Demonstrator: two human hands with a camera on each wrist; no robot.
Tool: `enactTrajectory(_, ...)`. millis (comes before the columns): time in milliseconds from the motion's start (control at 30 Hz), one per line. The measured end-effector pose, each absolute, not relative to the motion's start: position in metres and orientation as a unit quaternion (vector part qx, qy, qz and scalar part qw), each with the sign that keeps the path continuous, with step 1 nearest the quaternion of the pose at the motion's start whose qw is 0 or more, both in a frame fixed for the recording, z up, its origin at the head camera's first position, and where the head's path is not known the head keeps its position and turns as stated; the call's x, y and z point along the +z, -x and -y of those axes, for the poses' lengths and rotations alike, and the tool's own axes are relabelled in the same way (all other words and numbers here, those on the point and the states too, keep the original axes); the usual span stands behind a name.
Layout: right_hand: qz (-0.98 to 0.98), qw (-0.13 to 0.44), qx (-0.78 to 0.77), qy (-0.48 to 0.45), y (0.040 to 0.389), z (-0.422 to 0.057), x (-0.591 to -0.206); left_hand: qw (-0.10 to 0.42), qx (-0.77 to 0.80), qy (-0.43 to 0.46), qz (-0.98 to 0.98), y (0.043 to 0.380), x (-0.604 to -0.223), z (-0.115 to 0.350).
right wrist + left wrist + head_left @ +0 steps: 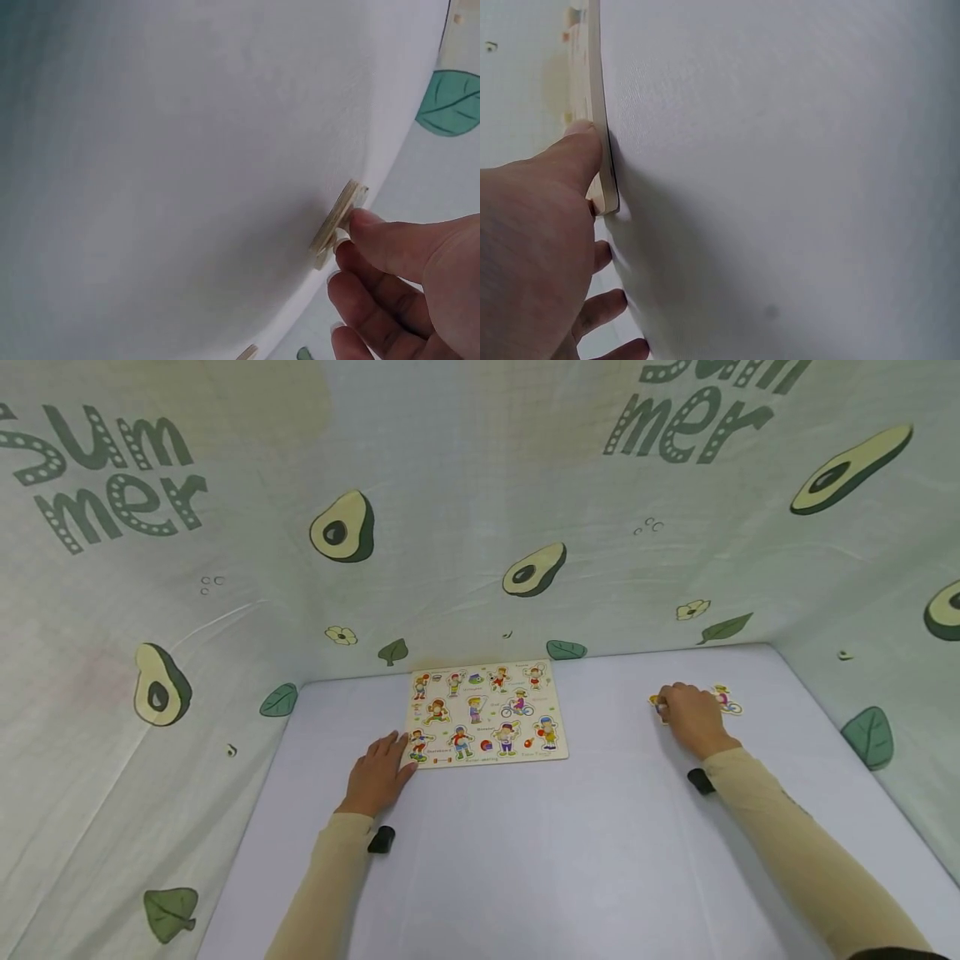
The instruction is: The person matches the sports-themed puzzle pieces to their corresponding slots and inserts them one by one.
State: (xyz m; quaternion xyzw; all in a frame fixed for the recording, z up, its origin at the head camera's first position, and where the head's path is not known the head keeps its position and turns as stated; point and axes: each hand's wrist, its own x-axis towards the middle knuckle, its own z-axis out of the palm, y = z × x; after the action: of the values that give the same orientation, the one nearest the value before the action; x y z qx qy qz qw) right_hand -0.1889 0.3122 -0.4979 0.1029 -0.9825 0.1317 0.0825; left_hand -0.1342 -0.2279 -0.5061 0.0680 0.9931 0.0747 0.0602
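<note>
A flat wooden puzzle board (517,712) with coloured sports figures lies at the back of the table, left of centre. My left hand (376,775) rests at its near left corner. In the left wrist view the thumb (581,150) lies on the board's edge, while the other fingers spread past the corner. Off to the right, my right hand (692,717) pinches a small wooden puzzle piece (336,223) between thumb and fingers, close over the table. Most of its picture is hidden by the hand. Just beyond that hand lies a cyclist puzzle piece (726,700).
White cloth covers the table (525,852). Behind it and along both sides hangs a curtain (442,527) printed with avocados and leaves, meeting the table's back edge near the board.
</note>
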Motion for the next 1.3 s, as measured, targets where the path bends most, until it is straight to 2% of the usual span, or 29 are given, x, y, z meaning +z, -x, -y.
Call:
enactTrajectory(267,0.984,0.061,0.129,-0.103,0.190,-0.309,-0.497,0.061,0.080,-0.066,-0.993,0.133,-0.504,0.227)
enactTrajectory(433,0.982,0.069,0.131,-0.115,0.189,-0.298,-0.492,0.064,0.084,-0.068,-0.992,0.133,-0.504,0.228)
enactTrajectory(800,0.979,0.072,0.126,-0.145,0.183,-0.249,-0.471,0.064,0.088,-0.073,-0.991,0.134,-0.508,0.230)
enactTrajectory(1300,0.974,0.078,0.121,-0.176,0.197,-0.189,-0.460,0.059,0.090,-0.065,-0.992,0.132,-0.502,0.226)
